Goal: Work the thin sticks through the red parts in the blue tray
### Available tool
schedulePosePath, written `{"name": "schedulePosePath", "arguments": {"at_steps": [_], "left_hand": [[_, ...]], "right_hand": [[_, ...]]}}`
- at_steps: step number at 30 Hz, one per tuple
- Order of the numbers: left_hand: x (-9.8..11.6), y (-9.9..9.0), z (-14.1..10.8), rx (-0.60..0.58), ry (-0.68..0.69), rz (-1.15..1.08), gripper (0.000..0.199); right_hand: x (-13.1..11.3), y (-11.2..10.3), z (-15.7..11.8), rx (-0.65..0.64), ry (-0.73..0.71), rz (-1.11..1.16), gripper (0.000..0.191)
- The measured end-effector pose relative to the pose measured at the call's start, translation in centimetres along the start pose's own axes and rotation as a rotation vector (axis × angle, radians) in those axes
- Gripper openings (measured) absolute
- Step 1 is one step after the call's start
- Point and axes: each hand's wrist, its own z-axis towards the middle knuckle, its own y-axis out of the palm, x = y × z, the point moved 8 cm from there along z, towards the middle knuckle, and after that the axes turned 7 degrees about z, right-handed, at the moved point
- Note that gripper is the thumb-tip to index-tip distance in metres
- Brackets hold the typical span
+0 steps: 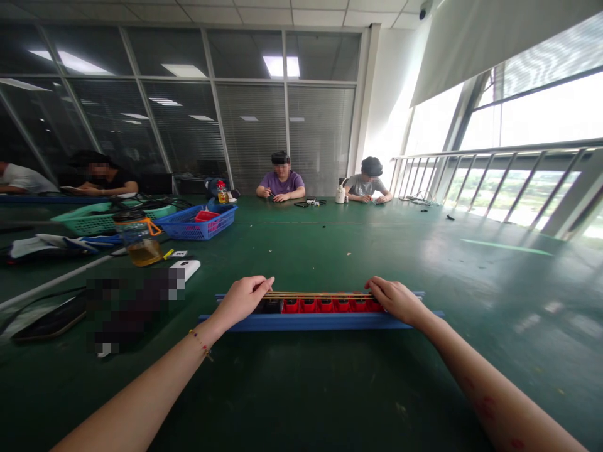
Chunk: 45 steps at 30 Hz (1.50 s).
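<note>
A long blue rail frame point(311, 322) lies crosswise on the green table in front of me. Between its rails sits a row of several red blocks point(325, 306) with dark tops, and black pieces point(272, 306) fill the left end. Thin tan sticks point(315, 295) stretch lengthwise above the row. My left hand point(247, 297) is closed around their left end, thumb and fingers pinched together. At the right end my right hand point(394, 299) pinches the same sticks. The blocks' far right end is hidden behind my right hand.
Left on the green table point(301, 389) are a blue basket point(198, 227), a teal basket point(85, 220), a lidded jar point(141, 242), a white device point(187, 270) and a dark phone point(51, 320). Several people sit at the far side and far left; a white bottle point(340, 194) stands there.
</note>
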Motion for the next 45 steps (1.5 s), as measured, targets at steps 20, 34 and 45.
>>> {"name": "schedulePosePath", "arguments": {"at_steps": [20,34,45], "left_hand": [[1.8,-2.1,-0.2,-0.119,0.224,0.119,0.027],[3.9,-9.0,-0.2,0.33,0.374,0.462,0.028],[-0.7,-5.4,5.0,0.114,0.23,0.404,0.024]], "right_hand": [[-0.7,-1.7,-0.6,-0.023,-0.077,0.073,0.039],[0.6,-5.5,-0.9,0.219,-0.163,0.116,0.032],[1.4,-3.0,-1.2,-0.14,-0.062,0.226,0.036]]}}
